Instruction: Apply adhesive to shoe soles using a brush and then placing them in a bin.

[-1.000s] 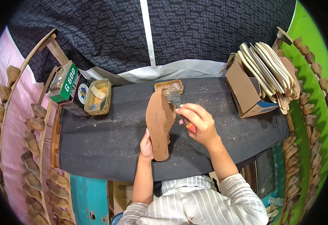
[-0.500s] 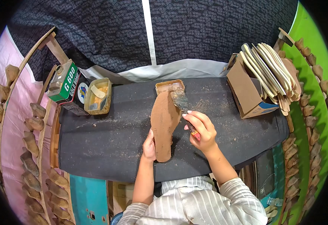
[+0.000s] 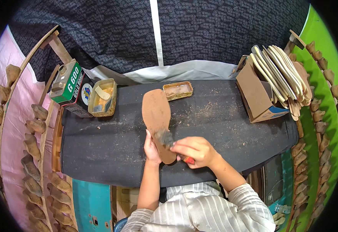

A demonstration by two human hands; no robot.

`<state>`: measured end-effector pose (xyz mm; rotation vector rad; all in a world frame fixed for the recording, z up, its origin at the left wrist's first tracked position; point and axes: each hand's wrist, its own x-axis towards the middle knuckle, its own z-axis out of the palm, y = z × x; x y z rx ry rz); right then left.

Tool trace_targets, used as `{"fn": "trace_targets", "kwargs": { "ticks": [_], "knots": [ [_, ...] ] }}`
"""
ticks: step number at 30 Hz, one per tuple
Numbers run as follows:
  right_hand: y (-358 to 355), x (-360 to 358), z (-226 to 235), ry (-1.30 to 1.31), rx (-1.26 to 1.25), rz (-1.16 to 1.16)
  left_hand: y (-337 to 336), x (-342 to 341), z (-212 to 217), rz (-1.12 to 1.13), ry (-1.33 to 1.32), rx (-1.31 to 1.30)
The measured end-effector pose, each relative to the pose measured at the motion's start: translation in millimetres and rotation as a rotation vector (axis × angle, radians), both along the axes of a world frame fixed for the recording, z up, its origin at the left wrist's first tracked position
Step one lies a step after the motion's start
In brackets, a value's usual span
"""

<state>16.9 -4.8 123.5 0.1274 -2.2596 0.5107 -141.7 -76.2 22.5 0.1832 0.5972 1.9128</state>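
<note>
A brown shoe sole (image 3: 156, 109) points away from me, its wide toe end farthest off. My left hand (image 3: 151, 149) grips it by the left edge near the narrow heel part. In my right hand (image 3: 196, 151) is a brush with a red handle; its dark bristles (image 3: 164, 137), blurred by motion, lie over the middle of the sole. Just beyond the sole stands a small shallow tray (image 3: 191, 92) with a yellowish rim.
A dark cloth covers the table (image 3: 230, 143), strewn with crumbs. At the left stand a green and black metal can (image 3: 69, 87) and a plastic tub (image 3: 102, 113) with flat tools. A cardboard box (image 3: 256, 98) holds several soles (image 3: 281, 73) at the right. Wooden shoe lasts (image 3: 32, 166) line racks on both sides.
The brush has moved from the toe end's right edge down to the middle of the sole. The sole has shifted left and tilted, so more of the tray shows.
</note>
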Motion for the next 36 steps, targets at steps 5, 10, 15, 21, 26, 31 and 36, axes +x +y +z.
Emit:
{"fn": "trace_targets", "kwargs": {
  "ticks": [5, 10, 15, 21, 26, 31, 36],
  "knots": [
    [-5, 5, 5, -0.116, -0.026, 0.181, 0, -3, 3, 0.033, 0.068, 0.077],
    [1, 5, 13, -0.100, -0.024, 0.055, -1, -4, 2, 0.057, 0.077, 0.053],
    [6, -8, 12, 0.003, -0.028, -0.089, -2, -4, 3, -0.112, 0.065, 0.301],
    [-9, 1, 3, -0.053, 0.006, 0.056, -2, -5, 4, 0.103, 0.054, 0.064],
    [-8, 17, -1, -0.254, -0.164, 0.258, -1, -4, 10, 0.111, 0.038, 0.126],
    [-4, 18, 1, -0.250, -0.195, 0.225, -1, -4, 7, 0.103, 0.050, 0.152],
    [-6, 1, 3, -0.035, -0.133, -0.006, 2, 0, 3, 0.130, 0.017, 0.021]
  ]
}}
